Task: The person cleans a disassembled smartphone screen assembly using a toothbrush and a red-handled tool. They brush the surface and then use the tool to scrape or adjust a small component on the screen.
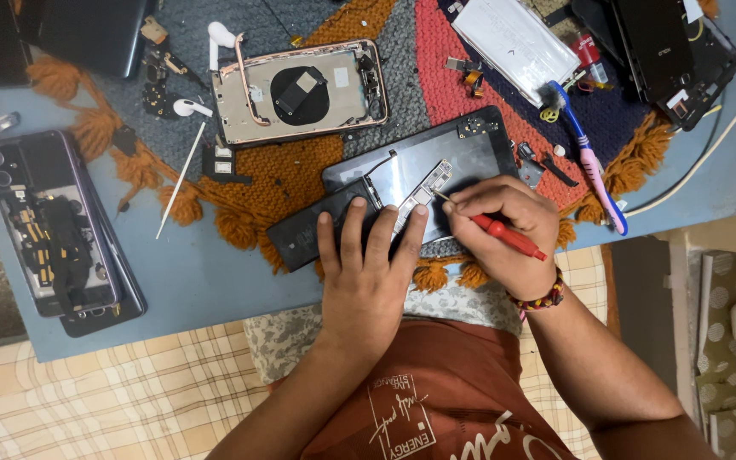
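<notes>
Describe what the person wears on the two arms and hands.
Both forearms are bare, no sleeves and no gloves. The left hand carries no ring, watch or band. The right hand has a braided bracelet at the wrist, knotted in dark red, yellow and black.

You have no lit screen before you. Take the blue table as your landmark: at its far-left corner lies a dark rectangular slab, seemingly a tablet with a blank black face. Near the far edge, right of centre, lies a flat silvery-white rectangular pouch with faint printing. Beyond it sits a small red cylinder bearing a label.
</notes>
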